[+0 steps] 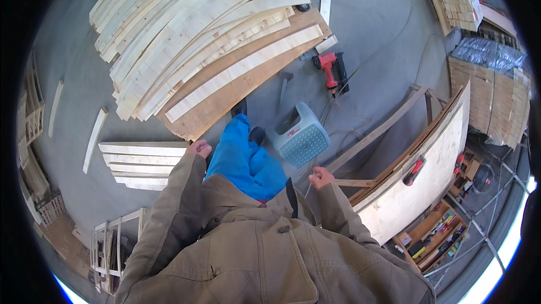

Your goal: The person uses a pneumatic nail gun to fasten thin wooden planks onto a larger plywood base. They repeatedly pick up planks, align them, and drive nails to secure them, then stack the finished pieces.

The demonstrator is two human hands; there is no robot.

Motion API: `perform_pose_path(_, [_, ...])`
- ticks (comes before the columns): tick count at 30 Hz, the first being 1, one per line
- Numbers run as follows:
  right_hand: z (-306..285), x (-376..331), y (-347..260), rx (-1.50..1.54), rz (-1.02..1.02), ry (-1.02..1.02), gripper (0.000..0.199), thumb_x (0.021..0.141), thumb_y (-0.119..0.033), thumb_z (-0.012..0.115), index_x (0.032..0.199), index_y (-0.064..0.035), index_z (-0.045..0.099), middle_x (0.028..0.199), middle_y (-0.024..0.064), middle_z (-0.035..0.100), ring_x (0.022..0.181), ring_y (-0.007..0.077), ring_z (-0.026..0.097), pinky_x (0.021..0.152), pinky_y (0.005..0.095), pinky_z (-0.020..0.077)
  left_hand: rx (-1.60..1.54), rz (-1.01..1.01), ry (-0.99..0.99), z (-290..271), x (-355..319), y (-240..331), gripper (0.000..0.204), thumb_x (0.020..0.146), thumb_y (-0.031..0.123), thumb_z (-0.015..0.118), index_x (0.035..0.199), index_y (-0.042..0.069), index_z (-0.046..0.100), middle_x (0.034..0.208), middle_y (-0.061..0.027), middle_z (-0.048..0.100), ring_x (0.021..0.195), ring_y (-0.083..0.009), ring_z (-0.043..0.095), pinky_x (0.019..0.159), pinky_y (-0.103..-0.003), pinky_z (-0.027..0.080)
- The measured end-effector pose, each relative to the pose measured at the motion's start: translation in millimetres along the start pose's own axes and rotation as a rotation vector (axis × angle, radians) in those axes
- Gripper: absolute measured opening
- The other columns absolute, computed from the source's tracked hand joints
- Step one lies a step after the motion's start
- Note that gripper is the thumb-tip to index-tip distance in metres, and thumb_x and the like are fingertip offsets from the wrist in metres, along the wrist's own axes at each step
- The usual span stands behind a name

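Observation:
My left hand (199, 148) is closed, its fingers curled, next to the near corner of a brown plywood board (193, 127) and the right ends of several short planks (143, 164). Whatever may be inside its fingers is hidden. My right hand (322, 178) is closed too, with fingertips pinched together by the near edge of a blue-grey plastic step stool (305, 145). A thin strand shows at those fingertips, too small to name. Beyond the stool, a red and black nail gun (331, 70) rests on the floor, and a hammer (285, 85) stands left of it.
Long pale wooden strips (191, 28) lie piled on the plywood, with one separate strip (248, 72) along its near side. At right, a large curved wooden panel (420, 185) bears a red and black tool (414, 171). Nearby are a toolbox (431, 236) and wrapped wood stacks (484, 92).

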State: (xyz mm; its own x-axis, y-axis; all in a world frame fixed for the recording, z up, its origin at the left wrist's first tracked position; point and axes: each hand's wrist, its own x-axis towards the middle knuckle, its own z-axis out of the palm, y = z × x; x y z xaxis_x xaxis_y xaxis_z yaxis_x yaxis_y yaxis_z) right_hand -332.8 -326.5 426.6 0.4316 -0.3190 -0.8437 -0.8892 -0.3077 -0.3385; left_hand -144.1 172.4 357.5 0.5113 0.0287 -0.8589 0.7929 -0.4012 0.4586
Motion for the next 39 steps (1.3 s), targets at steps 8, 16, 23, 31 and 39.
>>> perform_pose_path(8, [-32, 26, -206, 0.058, -0.183, -0.069, 0.054, 0.092, -0.019, 0.077, 0.14, -0.0016, 0.062, 0.108, 0.0149, 0.076, 0.097, 0.0221, 0.072, 0.089, 0.0364, 0.0579, -0.2, -0.01, 0.101, -22, 21, 13, 0.055, 0.096, 0.024, 0.074, 0.142, -0.004, 0.059, 0.123, -0.0198, 0.074, 0.107, -0.0231, 0.073, 0.093, -0.035, 0.058])
perform_pose_path(16, [-29, 88, -307, -0.179, -0.312, -0.336, 0.058, 0.092, -0.017, 0.077, 0.145, -0.001, 0.057, 0.112, 0.015, 0.074, 0.097, 0.0195, 0.071, 0.087, 0.0351, 0.0585, -0.344, -0.167, 0.276, -5, 7, -19, 0.057, 0.097, 0.025, 0.076, 0.145, 0.002, 0.059, 0.122, -0.0138, 0.073, 0.098, -0.0201, 0.074, 0.079, -0.032, 0.057])
perform_pose_path(23, [9, 227, -330, -0.403, -0.423, -0.604, 0.054, 0.092, -0.014, 0.076, 0.141, -0.0013, 0.059, 0.105, 0.0147, 0.076, 0.09, 0.024, 0.075, 0.083, 0.0373, 0.0596, -0.568, -0.183, 0.454, 88, -2, 47, 0.046, 0.097, 0.016, 0.075, 0.139, 0.0, 0.064, 0.12, -0.0133, 0.075, 0.103, -0.0186, 0.071, 0.086, -0.031, 0.057])
perform_pose_path(31, [-19, 326, -297, -0.187, -0.279, -0.542, 0.054, 0.097, -0.015, 0.073, 0.145, 0.0011, 0.054, 0.113, 0.0168, 0.073, 0.094, 0.0231, 0.073, 0.083, 0.0362, 0.0594, -0.485, -0.062, -0.064, 247, 124, 153, 0.048, 0.096, 0.009, 0.073, 0.141, -0.003, 0.06, 0.129, -0.0188, 0.072, 0.117, -0.0235, 0.069, 0.101, -0.037, 0.056])
perform_pose_path(39, [1, 386, -284, -0.226, -0.24, -0.52, 0.056, 0.097, -0.013, 0.074, 0.146, 0.0023, 0.053, 0.119, 0.0182, 0.07, 0.1, 0.0213, 0.07, 0.087, 0.0354, 0.0582, -0.617, 0.07, -0.035, 270, 235, 150, 0.043, 0.098, 0.004, 0.067, 0.141, 0.0, 0.061, 0.128, -0.0148, 0.071, 0.118, -0.0208, 0.067, 0.103, -0.036, 0.054])
